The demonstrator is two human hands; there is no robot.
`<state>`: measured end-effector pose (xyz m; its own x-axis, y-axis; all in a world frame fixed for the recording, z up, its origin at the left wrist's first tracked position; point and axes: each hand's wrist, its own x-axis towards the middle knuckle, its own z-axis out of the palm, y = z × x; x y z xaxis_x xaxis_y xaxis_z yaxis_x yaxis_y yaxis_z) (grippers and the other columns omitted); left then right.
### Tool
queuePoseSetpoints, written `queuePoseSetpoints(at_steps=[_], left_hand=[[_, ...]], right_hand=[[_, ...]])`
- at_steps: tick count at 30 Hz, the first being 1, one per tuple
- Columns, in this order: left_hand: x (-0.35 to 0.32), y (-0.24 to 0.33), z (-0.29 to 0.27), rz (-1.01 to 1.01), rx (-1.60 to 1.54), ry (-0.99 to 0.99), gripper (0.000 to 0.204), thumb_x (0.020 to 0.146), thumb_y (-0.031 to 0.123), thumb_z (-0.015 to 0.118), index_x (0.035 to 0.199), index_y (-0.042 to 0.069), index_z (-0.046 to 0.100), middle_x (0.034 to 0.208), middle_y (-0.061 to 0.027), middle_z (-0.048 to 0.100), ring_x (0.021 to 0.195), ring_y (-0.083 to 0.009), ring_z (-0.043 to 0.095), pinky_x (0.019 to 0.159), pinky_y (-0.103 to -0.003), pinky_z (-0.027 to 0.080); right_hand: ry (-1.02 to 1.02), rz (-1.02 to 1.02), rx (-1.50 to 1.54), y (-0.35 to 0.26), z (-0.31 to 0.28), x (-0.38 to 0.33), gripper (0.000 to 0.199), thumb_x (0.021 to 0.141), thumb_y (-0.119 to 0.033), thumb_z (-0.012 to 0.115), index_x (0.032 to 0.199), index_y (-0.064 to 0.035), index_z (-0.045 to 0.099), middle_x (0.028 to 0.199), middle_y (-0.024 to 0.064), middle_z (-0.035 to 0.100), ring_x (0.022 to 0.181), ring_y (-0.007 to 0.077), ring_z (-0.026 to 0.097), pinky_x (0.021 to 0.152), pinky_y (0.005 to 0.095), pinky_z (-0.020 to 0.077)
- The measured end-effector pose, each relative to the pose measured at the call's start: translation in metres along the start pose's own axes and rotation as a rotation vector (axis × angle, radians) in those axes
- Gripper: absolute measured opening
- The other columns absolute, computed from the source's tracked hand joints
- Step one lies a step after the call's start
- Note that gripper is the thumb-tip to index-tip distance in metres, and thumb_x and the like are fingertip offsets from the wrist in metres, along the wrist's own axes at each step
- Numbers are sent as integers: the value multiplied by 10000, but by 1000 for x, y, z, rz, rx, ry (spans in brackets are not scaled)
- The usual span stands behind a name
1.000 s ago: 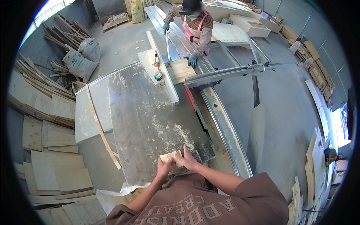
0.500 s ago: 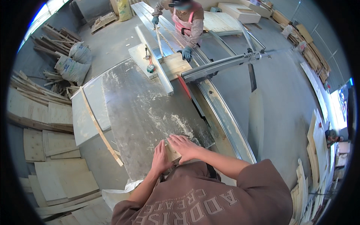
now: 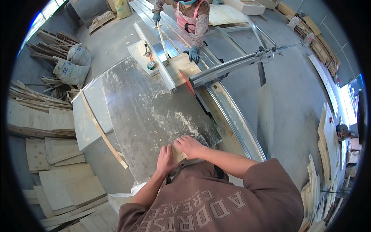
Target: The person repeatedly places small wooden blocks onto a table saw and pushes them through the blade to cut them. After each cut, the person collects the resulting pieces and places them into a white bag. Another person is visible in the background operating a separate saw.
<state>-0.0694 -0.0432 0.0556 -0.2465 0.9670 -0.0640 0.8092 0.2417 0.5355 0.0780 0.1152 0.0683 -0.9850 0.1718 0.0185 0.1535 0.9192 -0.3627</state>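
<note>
A small light wooden board (image 3: 178,155) lies at the near edge of the dark saw table (image 3: 135,116), close against my body. My left hand (image 3: 166,159) is closed around its left side. On its right side my right hand (image 3: 188,146) has its fingers curled over the edge. My hands and shirt hide most of the board. Farther off, a wooden panel (image 3: 184,69) lies by the metal fence (image 3: 154,56) and a red strip (image 3: 186,82) in the table. A co-worker's gloved hand (image 3: 193,54) rests on that panel; the other glove (image 3: 156,17) grips a thin stick (image 3: 162,40).
Pale sawdust (image 3: 181,120) is scattered over the table. A long wooden strip (image 3: 102,131) leans along its left side. Plywood sheets (image 3: 69,183) are stacked at the left, near white sacks (image 3: 71,69). A metal rail (image 3: 235,116) and crossbar (image 3: 232,69) extend on the right.
My fingers, flatter before, have curled tighter around the board. The far wooden panel and the co-worker's gloved hand on it have shifted slightly relative to the fence.
</note>
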Motion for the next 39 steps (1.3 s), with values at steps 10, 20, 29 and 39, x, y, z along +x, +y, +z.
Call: queuePoseSetpoints(at_steps=[10, 20, 29, 39], left_hand=[[-19, -27, 43, -559, -1237, 161, 1076, 914, 387, 806, 1679, -8, 159, 1717, -224, 267, 1589, -341, 295, 1289, -493, 264], [-1, -18, 68, -571, -1494, 70, 523, 903, 23, 779, 1366, 78, 543, 1258, -67, 675, 1119, -210, 663, 988, -400, 533], [-6, 3, 62, -623, -1396, 168, 493, 942, 62, 790, 1375, 60, 555, 1246, -69, 692, 1113, -198, 668, 976, -375, 540], [-9, 6, 59, -680, -1338, 181, 467, 964, 31, 779, 1380, 36, 567, 1261, -91, 721, 1123, -210, 692, 1000, -386, 554]], right_hand=[[231, 634, 1231, 19, 60, -17, 1061, 1066, -649, 549, 1689, 87, 107, 1746, 293, 207, 1629, 354, 218, 1318, 415, 199], [212, 788, 1693, -7, 119, 14, 1075, 1034, -728, 530, 1620, 133, 262, 1568, 256, 494, 1467, 288, 464, 1215, 393, 353], [216, 771, 1576, -10, 95, 5, 443, 1115, -491, 563, 1255, -73, 604, 1153, 36, 637, 1059, 130, 597, 935, 329, 504], [403, 1232, 141, 44, 86, -17, 1002, 898, -573, 776, 1529, 107, 398, 1580, 313, 429, 1447, 465, 407, 1193, 572, 347]])
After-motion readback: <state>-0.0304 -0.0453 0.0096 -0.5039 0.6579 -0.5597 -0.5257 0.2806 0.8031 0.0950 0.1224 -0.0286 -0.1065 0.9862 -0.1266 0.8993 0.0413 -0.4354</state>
